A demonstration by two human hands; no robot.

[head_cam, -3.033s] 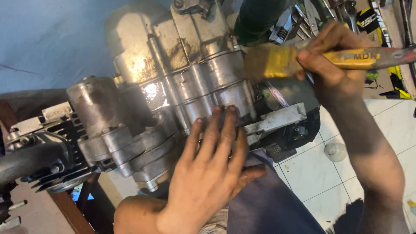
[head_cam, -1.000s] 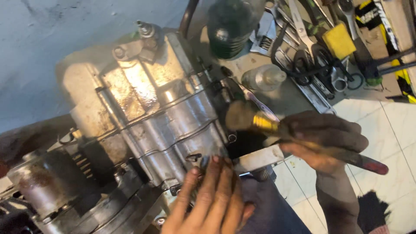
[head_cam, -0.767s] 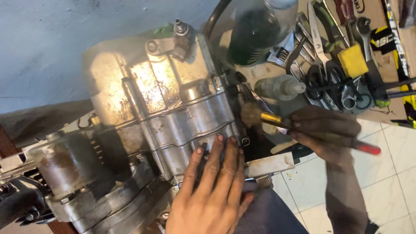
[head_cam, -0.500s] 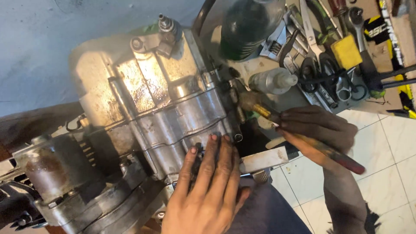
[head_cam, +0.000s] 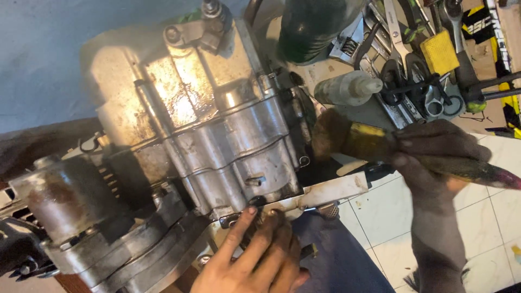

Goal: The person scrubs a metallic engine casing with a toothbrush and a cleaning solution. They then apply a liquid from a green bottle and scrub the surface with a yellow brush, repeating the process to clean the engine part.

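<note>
Right hand (head_cam: 434,163) grips a paintbrush (head_cam: 347,138), now lowered against the engine (head_cam: 217,135) at centre; left hand (head_cam: 260,255), open, steadies its lower edge

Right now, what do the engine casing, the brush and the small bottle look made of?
Engine casing: looks like cast metal, probably aluminium; dull grey, ribbed, with wet oily glare. Brush in the right hand: dark soiled bristles, yellowish band that may be metal, handle apparently painted wood, red at its end. Small bottle: translucent whitish plastic, judging by its cloudy look.
</note>
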